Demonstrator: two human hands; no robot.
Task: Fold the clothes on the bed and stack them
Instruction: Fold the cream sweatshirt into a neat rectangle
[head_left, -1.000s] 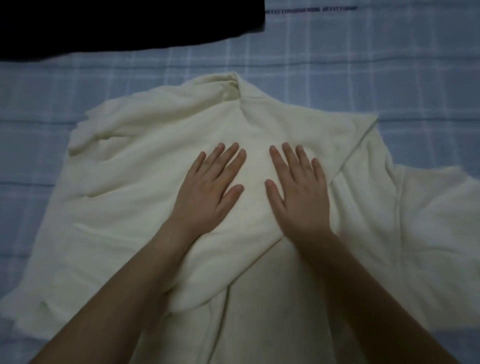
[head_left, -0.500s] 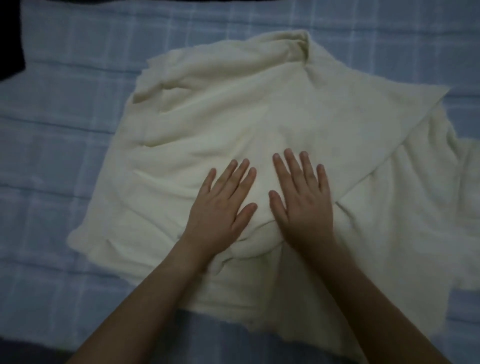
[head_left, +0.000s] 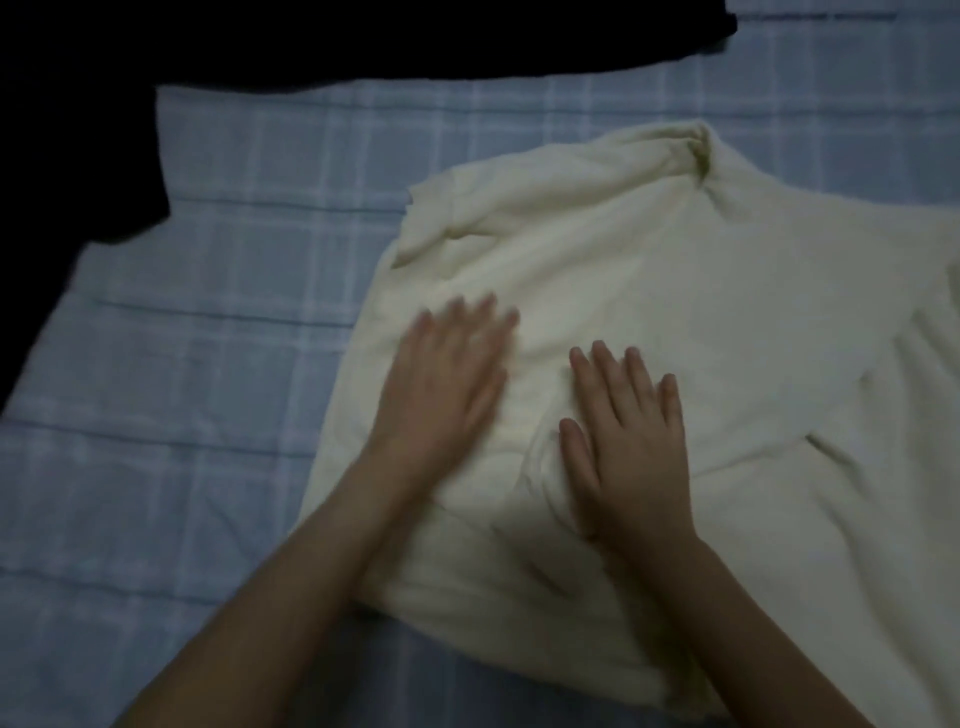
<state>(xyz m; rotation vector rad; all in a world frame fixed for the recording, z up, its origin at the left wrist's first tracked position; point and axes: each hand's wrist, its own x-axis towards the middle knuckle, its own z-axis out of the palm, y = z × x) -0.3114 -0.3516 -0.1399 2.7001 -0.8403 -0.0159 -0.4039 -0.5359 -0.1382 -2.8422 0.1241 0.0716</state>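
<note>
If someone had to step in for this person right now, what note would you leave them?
Left hand: open, flat on the cream garment, blurred.
Right hand: open, flat on it beside the left.
The cream garment lies on the plaid bed sheet, partly folded over itself.
A black garment lies at the far edge.
Nothing is stacked yet.
Left to do: finish folding the cream one, fold the black one, then stack them.

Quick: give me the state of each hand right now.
Left hand: open, blurred, lying flat on the cream garment.
Right hand: open, lying flat on the same garment.
</note>
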